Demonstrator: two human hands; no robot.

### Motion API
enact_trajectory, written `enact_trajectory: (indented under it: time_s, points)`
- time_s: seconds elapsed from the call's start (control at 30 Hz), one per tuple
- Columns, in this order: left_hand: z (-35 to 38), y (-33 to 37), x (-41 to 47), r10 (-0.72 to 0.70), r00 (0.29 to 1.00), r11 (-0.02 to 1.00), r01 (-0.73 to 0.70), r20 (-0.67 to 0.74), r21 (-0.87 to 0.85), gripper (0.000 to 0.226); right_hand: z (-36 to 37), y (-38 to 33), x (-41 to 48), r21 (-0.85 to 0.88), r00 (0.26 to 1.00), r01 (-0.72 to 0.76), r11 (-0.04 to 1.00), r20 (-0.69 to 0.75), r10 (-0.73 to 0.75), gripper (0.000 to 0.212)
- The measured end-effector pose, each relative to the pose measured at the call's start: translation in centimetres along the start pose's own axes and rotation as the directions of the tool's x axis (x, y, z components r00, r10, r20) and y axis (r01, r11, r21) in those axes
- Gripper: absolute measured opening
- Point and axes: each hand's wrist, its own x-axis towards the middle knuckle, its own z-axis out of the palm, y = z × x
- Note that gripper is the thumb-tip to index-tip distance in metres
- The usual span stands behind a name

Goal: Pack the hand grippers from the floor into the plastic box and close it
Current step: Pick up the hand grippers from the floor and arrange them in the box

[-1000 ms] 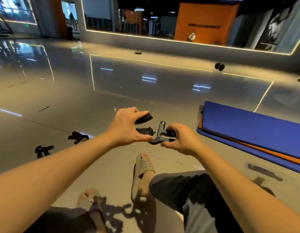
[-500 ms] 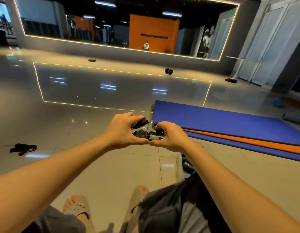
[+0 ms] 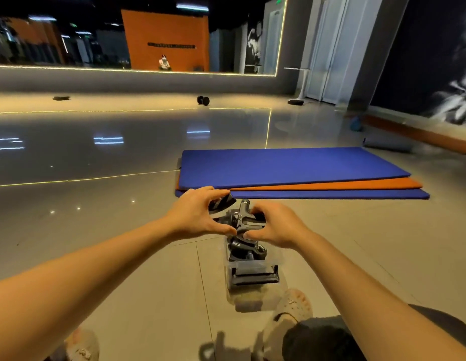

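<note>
Both my hands hold a black and grey hand gripper (image 3: 241,216) just above the clear plastic box (image 3: 252,267) on the floor. My left hand (image 3: 198,217) pinches one black handle between thumb and fingers. My right hand (image 3: 273,227) grips the other handle, with the metal joint sticking up between the hands. Inside the box lie other dark hand grippers (image 3: 246,250). The box stands open, with a black latch at its near end.
A stack of blue and orange mats (image 3: 291,173) lies just beyond the box. My feet in pale sandals (image 3: 291,308) rest close to the box. A dumbbell (image 3: 203,100) and a rolled mat (image 3: 388,145) lie farther off on the glossy floor.
The view has swung right, bringing the plastic box into sight under my hands. Both hands kept their hold on the hand gripper and carried it over the box.
</note>
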Motion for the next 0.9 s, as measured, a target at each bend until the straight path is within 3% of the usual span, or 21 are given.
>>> enact_trajectory:
  time_s: [0.2,0.4,0.57,0.73,0.9]
  points:
    - [2.5,-0.7,3.8,-0.004,0.998,1.0,0.005,0.06,-0.026,0.109,0.9,5.2,1.9,0.008,0.997,-0.071,0.997,-0.001,0.071,0.052]
    - [4.9,-4.8,6.1,-0.021,0.988,0.999,0.028,0.151,-0.039,0.094,4.3,8.9,5.4,-0.04,0.986,-0.169,0.985,-0.002,0.169,0.079]
    - [7.6,-8.4,8.3,-0.081,0.973,0.997,0.081,0.218,0.013,0.098,7.8,11.3,8.8,-0.048,0.969,-0.247,0.968,0.011,0.248,0.078]
    - [10.3,-11.4,9.1,-0.087,0.952,0.992,0.056,0.295,0.113,0.104,12.1,12.9,12.2,-0.072,0.948,-0.304,0.95,0.07,0.309,0.101]
    - [12.7,-15.1,10.9,-0.091,0.945,0.992,0.057,0.314,0.117,0.105,17.2,15.0,15.1,-0.004,0.92,-0.383,0.924,0.087,0.382,0.093]
